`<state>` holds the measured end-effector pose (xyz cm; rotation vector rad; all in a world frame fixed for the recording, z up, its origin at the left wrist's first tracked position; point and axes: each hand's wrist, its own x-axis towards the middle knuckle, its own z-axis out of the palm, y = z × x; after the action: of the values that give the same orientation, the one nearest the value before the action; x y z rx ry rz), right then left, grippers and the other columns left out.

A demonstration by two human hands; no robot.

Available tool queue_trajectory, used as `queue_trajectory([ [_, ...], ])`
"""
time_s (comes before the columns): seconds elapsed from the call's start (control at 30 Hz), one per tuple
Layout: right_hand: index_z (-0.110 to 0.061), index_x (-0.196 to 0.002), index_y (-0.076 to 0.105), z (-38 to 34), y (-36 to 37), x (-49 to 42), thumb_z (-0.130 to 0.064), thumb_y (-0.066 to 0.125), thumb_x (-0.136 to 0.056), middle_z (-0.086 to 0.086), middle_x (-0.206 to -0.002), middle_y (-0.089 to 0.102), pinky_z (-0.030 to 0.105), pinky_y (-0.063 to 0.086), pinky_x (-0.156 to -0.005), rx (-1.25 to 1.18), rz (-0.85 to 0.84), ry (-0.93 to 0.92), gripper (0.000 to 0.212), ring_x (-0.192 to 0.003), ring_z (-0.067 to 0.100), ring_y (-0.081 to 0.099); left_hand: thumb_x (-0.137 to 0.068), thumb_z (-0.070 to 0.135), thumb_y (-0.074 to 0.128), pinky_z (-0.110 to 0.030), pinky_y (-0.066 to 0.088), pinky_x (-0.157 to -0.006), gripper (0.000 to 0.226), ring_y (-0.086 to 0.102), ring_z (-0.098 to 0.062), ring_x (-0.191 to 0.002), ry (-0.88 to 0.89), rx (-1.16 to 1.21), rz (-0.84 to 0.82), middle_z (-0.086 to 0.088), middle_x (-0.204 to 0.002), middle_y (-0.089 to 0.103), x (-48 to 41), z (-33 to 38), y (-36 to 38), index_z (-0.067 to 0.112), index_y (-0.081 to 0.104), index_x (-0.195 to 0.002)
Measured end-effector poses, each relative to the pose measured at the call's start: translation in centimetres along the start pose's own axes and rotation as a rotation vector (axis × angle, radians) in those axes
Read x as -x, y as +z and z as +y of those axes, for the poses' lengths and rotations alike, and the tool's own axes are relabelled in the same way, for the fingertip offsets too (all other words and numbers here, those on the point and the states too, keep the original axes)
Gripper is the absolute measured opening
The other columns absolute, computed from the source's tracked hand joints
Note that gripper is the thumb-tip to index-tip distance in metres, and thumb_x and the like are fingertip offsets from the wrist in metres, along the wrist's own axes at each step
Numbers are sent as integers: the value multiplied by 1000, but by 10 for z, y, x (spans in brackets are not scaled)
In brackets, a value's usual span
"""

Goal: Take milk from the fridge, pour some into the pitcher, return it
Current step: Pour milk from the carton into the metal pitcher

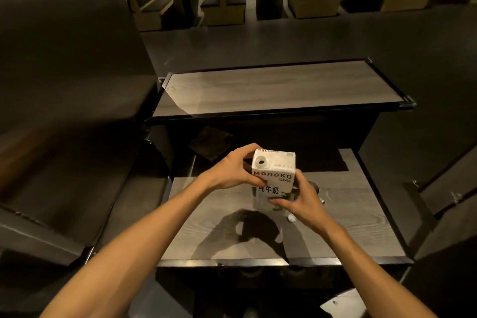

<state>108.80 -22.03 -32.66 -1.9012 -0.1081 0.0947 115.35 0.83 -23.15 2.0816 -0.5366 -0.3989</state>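
Over the wooden table (219,235), both hands, left hand (232,170) and right hand (296,201), hold the open milk carton (273,178); tip it slowly toward the half-hidden pitcher (313,186).

Both bare forearms extended forward, converging. Left hand (233,169) wrapped around the milk carton (273,175) near its top; right hand (299,199) gripping lower down, fingers (280,201) curled across its front.

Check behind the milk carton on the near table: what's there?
Behind the carton, held by the left hand and right hand, a dark metallic object shows partly, possibly the pitcher. Most of it is covered. A small white cap lies on the table.
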Motion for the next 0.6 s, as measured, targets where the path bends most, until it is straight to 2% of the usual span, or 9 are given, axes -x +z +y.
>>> queue_trajectory([
  [0.13,-50,-136,43,-14,-10,5,-35,91,-72,-20,-137,55,41,60,-97,26,99,-32,82,-132,9,54,-77,12,92,-43,60,-101,73,63,-10,-127,30,95,6,10,-136,64,-5,11,2,31,55,-137],
  [0.2,-48,-135,44,-19,-13,10,-34,91,-72,-25,-132,55,33,61,-92,30,162,-30,80,-128,7,55,-76,15,93,-49,59,-103,87,62,-18,-130,17,182,24,7,-143,58,-4,10,13,39,47,-145],
  [0.27,-40,-136,45,-23,-15,14,-35,91,-72,-27,-127,54,30,61,-88,42,225,-11,78,-124,7,57,-71,26,98,-48,56,-108,106,58,-21,-135,-6,248,77,4,-151,51,-1,9,31,45,34,-153],
  [0.33,-32,-137,46,-26,-17,18,-37,91,-72,-25,-125,56,33,61,-89,61,286,15,79,-120,9,59,-66,37,100,-46,51,-112,122,52,-18,-138,-46,249,178,1,-156,44,2,11,54,45,22,-158],
  [0.43,-29,-137,46,-26,-21,23,-32,92,-74,-11,-128,62,44,61,-92,144,383,73,78,-119,14,62,-62,46,100,-47,45,-116,131,45,-15,-139,-56,244,330,3,-155,39,6,22,87,42,12,-159],
  [0.53,-32,-134,44,-21,-23,30,-21,88,-74,-10,-123,64,48,63,-86,201,449,94,76,-112,14,66,-62,43,101,-37,37,-117,133,34,-8,-141,20,257,372,9,-153,30,-1,38,108,40,9,-158],
  [0.6,-31,-131,43,-21,-23,35,-19,85,-75,-11,-118,65,47,62,-84,229,487,107,72,-107,14,67,-60,45,101,-37,34,-119,134,31,-7,-143,61,246,386,10,-154,26,-8,47,118,40,8,-157],
])
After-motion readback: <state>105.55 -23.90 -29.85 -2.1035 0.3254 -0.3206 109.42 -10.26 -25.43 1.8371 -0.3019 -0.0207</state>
